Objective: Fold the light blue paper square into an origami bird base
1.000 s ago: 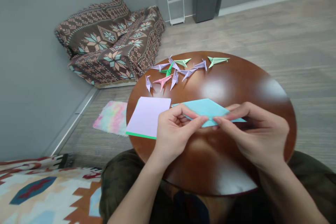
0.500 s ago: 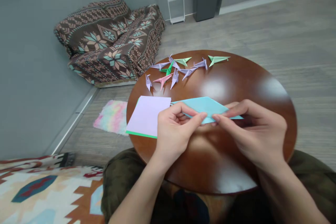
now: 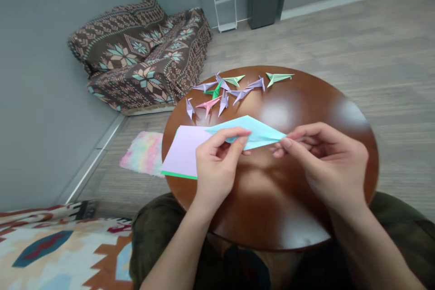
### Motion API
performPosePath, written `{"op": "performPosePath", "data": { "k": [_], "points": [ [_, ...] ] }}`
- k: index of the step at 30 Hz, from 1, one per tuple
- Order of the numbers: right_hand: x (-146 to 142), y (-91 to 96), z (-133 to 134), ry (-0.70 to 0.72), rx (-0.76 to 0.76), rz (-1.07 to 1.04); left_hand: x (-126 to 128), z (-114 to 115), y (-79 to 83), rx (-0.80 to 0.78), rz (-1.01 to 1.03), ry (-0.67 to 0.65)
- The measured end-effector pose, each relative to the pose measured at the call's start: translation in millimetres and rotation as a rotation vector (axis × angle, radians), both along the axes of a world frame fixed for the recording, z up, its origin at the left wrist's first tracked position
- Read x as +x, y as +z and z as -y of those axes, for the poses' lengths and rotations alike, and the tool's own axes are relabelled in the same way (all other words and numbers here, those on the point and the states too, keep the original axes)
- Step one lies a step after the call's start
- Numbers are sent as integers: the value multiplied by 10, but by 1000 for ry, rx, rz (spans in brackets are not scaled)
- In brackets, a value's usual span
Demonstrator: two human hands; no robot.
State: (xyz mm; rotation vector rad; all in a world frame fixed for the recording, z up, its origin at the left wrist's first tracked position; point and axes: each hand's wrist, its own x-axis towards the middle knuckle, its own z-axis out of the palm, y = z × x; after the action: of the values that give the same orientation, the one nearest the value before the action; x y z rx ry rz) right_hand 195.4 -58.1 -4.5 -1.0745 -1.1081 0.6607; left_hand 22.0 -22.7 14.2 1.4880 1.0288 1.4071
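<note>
A folded light-blue paper (image 3: 249, 129) is held just above the round brown table (image 3: 306, 108). My left hand (image 3: 217, 167) pinches its left part between thumb and fingers. My right hand (image 3: 326, 163) pinches its right tip. Left of the hands lies a stack of square sheets (image 3: 185, 152), lilac on top with a green edge showing below. Several small folded paper figures (image 3: 226, 88), lilac, green and pink, lie scattered at the table's far side.
A sofa under a patterned brown blanket (image 3: 142, 54) stands against the grey wall at the back left. A pastel rug (image 3: 144, 152) lies on the wooden floor beside the table. A patterned carpet (image 3: 50, 249) shows at the bottom left.
The blue paper has shifted left and its left end has lifted. My hands have drawn apart, the right one now at the paper's right tip.
</note>
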Motion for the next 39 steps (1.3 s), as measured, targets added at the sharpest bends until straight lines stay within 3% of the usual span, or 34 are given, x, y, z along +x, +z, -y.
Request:
{"op": "performPosePath", "data": {
  "k": [9, 15, 21, 27, 39],
  "points": [
    [14, 7, 1, 16, 0, -43, 51, 91, -29, 4, -19, -39],
    [57, -29, -19, -18, -10, -123, -28, -10, -91, 203, 47, 3],
    [21, 9, 2, -20, -8, -16, 16, 13, -84, 24, 143, -135],
    [-13, 44, 19, -14, -18, -9, 111, 78, -7, -17, 18, 107],
    [-2, 7, 47, 13, -6, -66, 116, 102, -33, -29, -9, 137]
  ]
}}
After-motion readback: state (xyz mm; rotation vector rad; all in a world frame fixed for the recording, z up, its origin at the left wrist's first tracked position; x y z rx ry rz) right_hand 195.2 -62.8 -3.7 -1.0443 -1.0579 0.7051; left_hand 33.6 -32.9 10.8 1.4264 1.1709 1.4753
